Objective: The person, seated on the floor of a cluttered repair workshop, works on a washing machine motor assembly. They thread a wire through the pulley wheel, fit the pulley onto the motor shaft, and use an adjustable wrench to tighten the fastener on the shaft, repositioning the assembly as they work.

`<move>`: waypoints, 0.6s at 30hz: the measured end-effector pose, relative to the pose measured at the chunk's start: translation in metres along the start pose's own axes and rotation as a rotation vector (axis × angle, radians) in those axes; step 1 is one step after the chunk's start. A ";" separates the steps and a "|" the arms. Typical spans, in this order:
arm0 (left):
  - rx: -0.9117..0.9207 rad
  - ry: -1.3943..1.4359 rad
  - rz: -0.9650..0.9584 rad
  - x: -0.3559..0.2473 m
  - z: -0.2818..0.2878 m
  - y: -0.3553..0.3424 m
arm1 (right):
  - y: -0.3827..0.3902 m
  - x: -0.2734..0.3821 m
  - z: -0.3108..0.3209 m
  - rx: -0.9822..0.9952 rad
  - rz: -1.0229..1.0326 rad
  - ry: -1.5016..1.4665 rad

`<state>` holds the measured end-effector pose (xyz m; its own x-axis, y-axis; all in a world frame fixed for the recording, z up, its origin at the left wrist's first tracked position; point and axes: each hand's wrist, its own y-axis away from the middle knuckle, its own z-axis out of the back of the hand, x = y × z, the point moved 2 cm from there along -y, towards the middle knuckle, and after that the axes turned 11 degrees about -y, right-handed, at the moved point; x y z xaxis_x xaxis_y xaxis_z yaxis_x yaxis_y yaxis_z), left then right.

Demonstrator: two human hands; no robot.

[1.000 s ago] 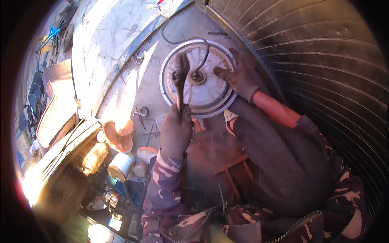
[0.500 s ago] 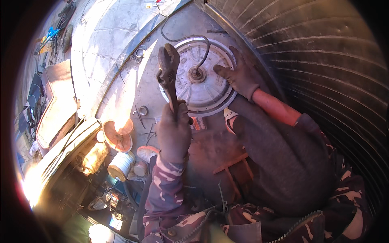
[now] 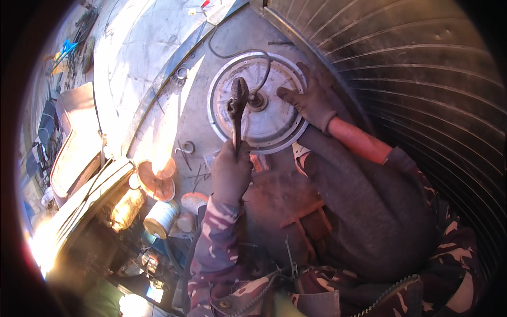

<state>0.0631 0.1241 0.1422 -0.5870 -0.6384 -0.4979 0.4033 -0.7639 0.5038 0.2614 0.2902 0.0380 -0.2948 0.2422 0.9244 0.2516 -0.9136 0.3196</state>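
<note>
A round silver hub motor [image 3: 277, 124] lies flat on the floor, with a dark cable [image 3: 232, 54] coming from its central shaft [image 3: 256, 99]. My gloved left hand [image 3: 231, 174] is closed round the handle of an adjustable wrench [image 3: 237, 113]. The wrench's head is over the motor's face, left of the shaft; whether it touches the motor I cannot tell. At the motor's right edge, my gloved right hand [image 3: 316, 103] rests with thumb and fingers spread, the thumb over the face and the fingers along the rim.
Ribbed metal sheeting [image 3: 417, 68] rises on the right. Left of the motor are a small metal ring [image 3: 188, 147] and some thin rods. Farther left stand an orange bowl [image 3: 154, 182], a white tub [image 3: 161, 217] and a yellowish bottle [image 3: 127, 210]. My bent leg [image 3: 369, 190] is beside the motor.
The wrench in my left hand has moved down and right, its head now nearer the motor's shaft. My right hand has stayed on the rim.
</note>
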 end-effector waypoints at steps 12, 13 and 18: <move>-0.001 0.034 -0.006 -0.001 0.003 0.000 | -0.003 -0.025 -0.002 -0.011 0.032 -0.110; -0.010 0.036 0.044 0.001 0.004 0.002 | -0.001 -0.026 -0.005 0.008 0.021 -0.144; -0.046 0.175 0.079 0.007 -0.001 0.007 | -0.006 -0.033 -0.003 0.015 0.022 -0.131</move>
<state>0.0631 0.1142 0.1417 -0.4231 -0.7003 -0.5750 0.4777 -0.7116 0.5152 0.2666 0.2871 0.0049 -0.1659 0.2640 0.9501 0.2711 -0.9141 0.3014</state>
